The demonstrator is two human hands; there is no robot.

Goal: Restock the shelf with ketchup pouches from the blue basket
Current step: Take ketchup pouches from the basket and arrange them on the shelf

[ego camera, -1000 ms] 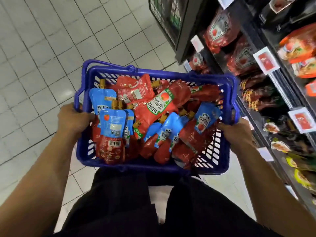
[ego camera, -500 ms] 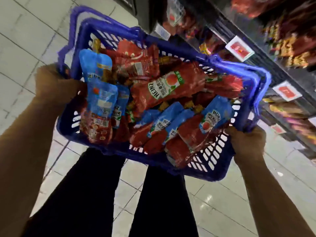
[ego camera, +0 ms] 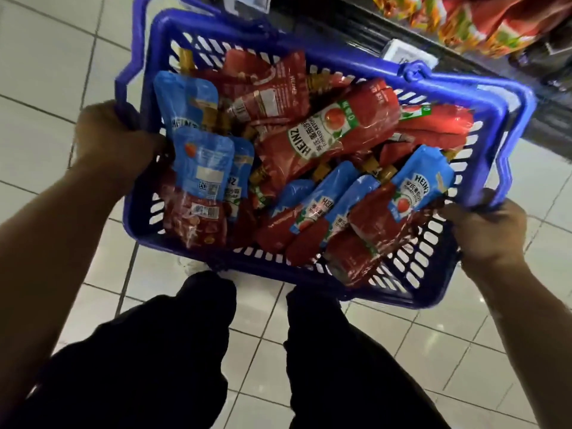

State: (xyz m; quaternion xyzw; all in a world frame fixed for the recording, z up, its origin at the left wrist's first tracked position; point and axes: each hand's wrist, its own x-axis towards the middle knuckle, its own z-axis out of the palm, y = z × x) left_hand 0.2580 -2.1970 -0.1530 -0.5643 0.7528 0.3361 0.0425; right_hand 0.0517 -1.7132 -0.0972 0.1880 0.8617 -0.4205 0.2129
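The person is carrying the blue basket (ego camera: 312, 274) above the tiled floor (ego camera: 46, 57), with the left hand (ego camera: 114, 144) gripping its left rim and the right hand (ego camera: 489, 233) gripping its right rim, both clamped on the plastic. The ketchup pouches (ego camera: 328, 134) are all lying heaped inside the basket, red ones and blue-topped ones mixed. The shelf (ego camera: 464, 29) is showing just beyond the basket's far edge, so restocking is, by my judgement, only beginning, with every pouch left to place.
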